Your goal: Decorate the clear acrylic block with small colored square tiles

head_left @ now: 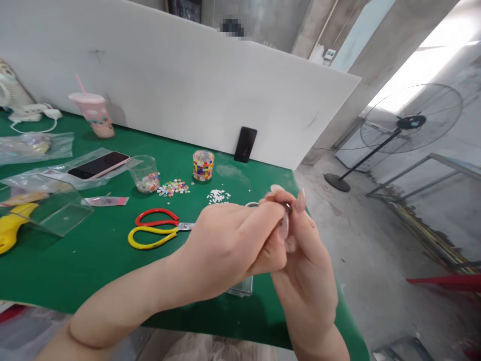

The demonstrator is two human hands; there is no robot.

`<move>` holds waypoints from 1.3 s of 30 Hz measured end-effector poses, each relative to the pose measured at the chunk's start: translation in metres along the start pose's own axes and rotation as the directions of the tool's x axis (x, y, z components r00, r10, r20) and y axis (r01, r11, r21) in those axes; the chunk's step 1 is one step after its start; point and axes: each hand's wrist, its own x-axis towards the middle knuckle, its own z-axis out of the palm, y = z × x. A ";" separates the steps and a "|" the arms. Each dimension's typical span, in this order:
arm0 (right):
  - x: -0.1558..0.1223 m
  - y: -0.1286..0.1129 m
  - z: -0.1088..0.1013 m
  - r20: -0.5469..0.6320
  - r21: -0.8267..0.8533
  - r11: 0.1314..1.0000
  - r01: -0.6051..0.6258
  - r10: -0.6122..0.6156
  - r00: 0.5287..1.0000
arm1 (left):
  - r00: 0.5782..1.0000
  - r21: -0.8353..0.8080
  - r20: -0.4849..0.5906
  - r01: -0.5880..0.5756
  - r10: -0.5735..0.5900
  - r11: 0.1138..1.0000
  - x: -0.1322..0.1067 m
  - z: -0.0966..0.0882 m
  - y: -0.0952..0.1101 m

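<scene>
Above the right part of the green table, both of my hands come together with bent fingers. My left hand point(229, 240) is closed, its thumb and forefinger pinching at a small dark piece point(287, 206). My right hand point(306, 250) is curled around the same spot, thumb raised beside it. The piece is mostly covered by fingers, so its kind does not show. Scissors point(161, 229) with one red and one yellow handle lie left of my hands, blade tips hidden behind my left hand. Beneath the hands, the edge of a clear plastic piece point(242, 287) shows.
Loose white chips point(218, 196) and coloured tiles point(173, 188) lie near a mosaic-covered cup point(203, 165) and a clear cup point(145, 174). A black phone point(245, 144) leans on the white partition point(195, 75). Further left are another phone point(98, 165), a pink tumbler point(93, 114) and a yellow tool point(15, 228).
</scene>
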 end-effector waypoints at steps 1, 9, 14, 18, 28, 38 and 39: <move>0.000 0.000 0.000 0.011 0.008 1.000 -0.001 0.001 1.000 | 1.000 -0.004 -0.003 0.002 -0.002 1.000 0.000 0.000 0.000; 0.010 0.007 -0.008 0.082 0.003 1.000 -0.005 0.005 0.997 | 0.999 -0.059 0.053 0.014 -0.011 0.998 0.000 -0.004 -0.006; 0.017 0.001 -0.015 0.207 -0.328 0.928 0.176 -0.112 0.972 | 0.982 -0.043 0.190 0.019 -0.010 0.999 0.000 -0.015 -0.009; 0.013 -0.009 -0.017 0.405 -0.502 0.789 0.354 -0.147 0.902 | 0.962 -0.087 0.272 0.027 -0.002 0.996 -0.004 -0.020 -0.012; 0.006 -0.019 -0.018 0.433 -0.359 0.933 -0.024 0.189 0.882 | 0.876 -0.347 0.480 0.233 -0.042 0.909 0.004 -0.037 -0.011; 0.006 -0.011 -0.022 0.588 -0.126 0.963 -0.239 0.266 0.764 | 0.944 -0.380 0.325 0.193 -0.065 0.904 0.004 -0.041 -0.002; 0.006 -0.010 -0.022 0.593 -0.122 0.963 -0.242 0.266 0.760 | 0.943 -0.361 0.328 0.185 -0.062 0.914 0.004 -0.042 -0.001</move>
